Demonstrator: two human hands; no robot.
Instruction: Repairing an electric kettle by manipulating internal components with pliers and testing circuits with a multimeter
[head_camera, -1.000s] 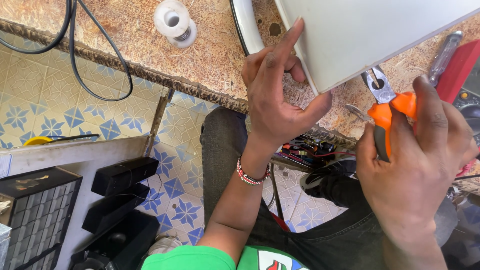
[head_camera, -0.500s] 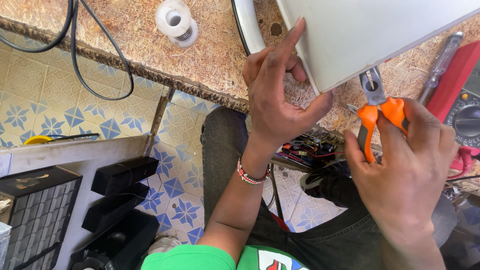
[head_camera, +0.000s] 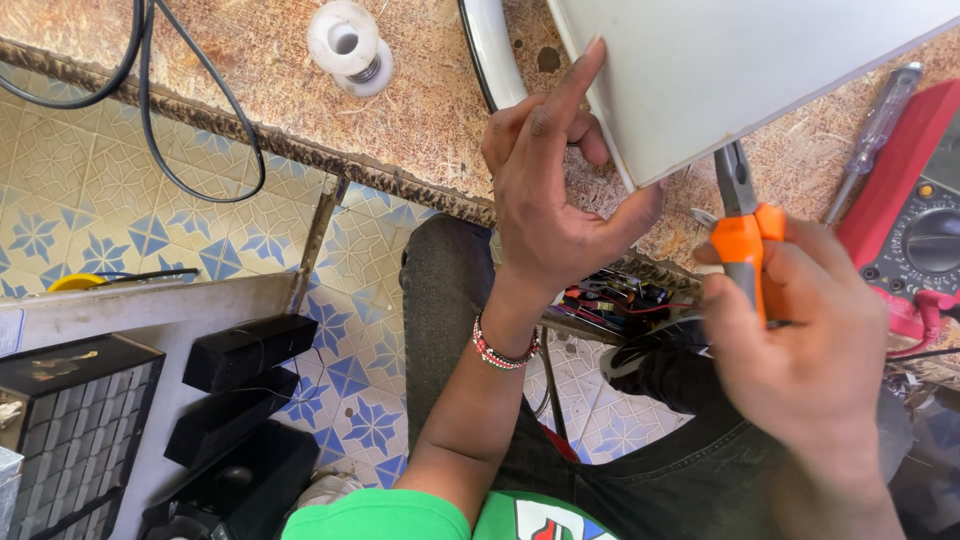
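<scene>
My left hand (head_camera: 555, 190) grips the near corner of a white flat panel (head_camera: 740, 70) that lies on the chipboard workbench (head_camera: 260, 80), thumb under the edge and forefinger up along its side. My right hand (head_camera: 800, 350) is closed around orange-handled pliers (head_camera: 745, 225), whose metal jaws point up against the panel's lower edge.
A white spool (head_camera: 348, 45) and black cables (head_camera: 150, 110) lie on the bench at left. A screwdriver (head_camera: 875, 130) and a red multimeter (head_camera: 915, 210) sit at right. Black boxes (head_camera: 245, 350) stand on the tiled floor (head_camera: 100, 200) below left.
My right hand has carried the pliers a little to the left along the panel's lower edge. My left hand has stayed on the panel's corner.
</scene>
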